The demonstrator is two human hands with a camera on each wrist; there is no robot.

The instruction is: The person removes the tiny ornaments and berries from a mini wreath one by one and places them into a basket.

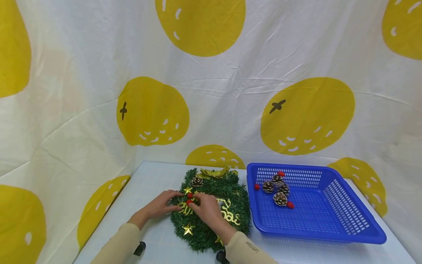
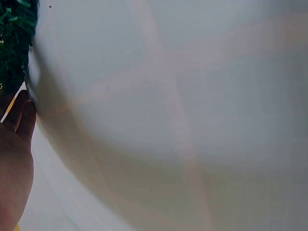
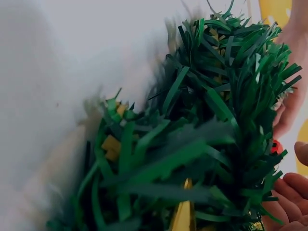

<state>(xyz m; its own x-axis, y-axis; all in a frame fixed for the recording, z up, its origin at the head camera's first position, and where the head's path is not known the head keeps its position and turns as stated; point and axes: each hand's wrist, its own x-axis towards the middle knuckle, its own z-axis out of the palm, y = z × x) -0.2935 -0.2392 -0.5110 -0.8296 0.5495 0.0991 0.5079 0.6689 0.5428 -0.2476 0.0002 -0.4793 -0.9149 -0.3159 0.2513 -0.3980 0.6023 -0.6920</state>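
A green tinsel wreath [image 1: 211,233] lies on the table with gold lettering [image 1: 227,212], gold stars [image 1: 188,229], a gold ribbon bow [image 1: 214,173] and a pine cone [image 1: 197,182]. My left hand [image 1: 162,204] rests at its left side, thumb and forefinger spread over the greenery; in the left wrist view its fingers [image 2: 26,115] reach the wreath's edge. Over the upper left of the wreath, my right hand [image 1: 208,209] holds red berries [image 1: 189,195] at the tips of thumb and forefinger. One red berry [image 3: 276,147] shows among the tinsel in the right wrist view.
Right of the wreath stands a blue plastic basket [image 1: 316,234] holding several pine cones [image 1: 280,199] and red berries [image 1: 290,205]. White cloth [image 1: 230,91] printed with yellow fruit hangs behind the white table [image 1: 155,176]. Dark wrist devices [image 1: 140,248] show below the sleeves.
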